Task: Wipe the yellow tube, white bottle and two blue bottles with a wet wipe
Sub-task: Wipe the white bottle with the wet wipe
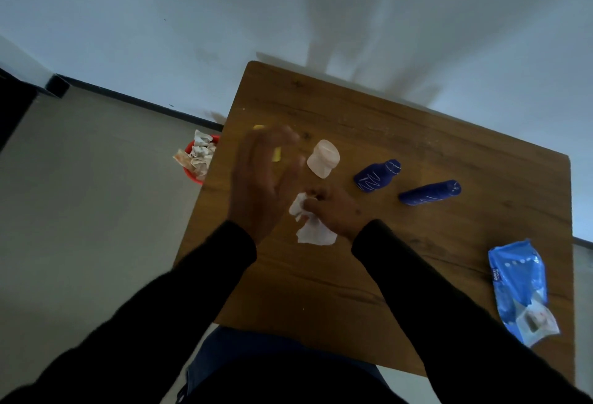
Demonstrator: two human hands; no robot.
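Yellow plastic tube [276, 153] lies near the wooden table's [417, 153] far left corner under my blurred, spread left hand [263, 178], my right hand [333, 211] pinches the crumpled white wet wipe [313, 230], so wiping looks barely begun, the white bottle [323, 158] and two blue bottles [378, 175] apparently waiting.

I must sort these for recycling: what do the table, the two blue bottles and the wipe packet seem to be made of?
Table: wood or wood-look laminate, matt, with visible grain.
Blue bottles: probably plastic, opaque with white print; blur leaves it open.
Wipe packet: thin glossy plastic film, crinkled and shiny.
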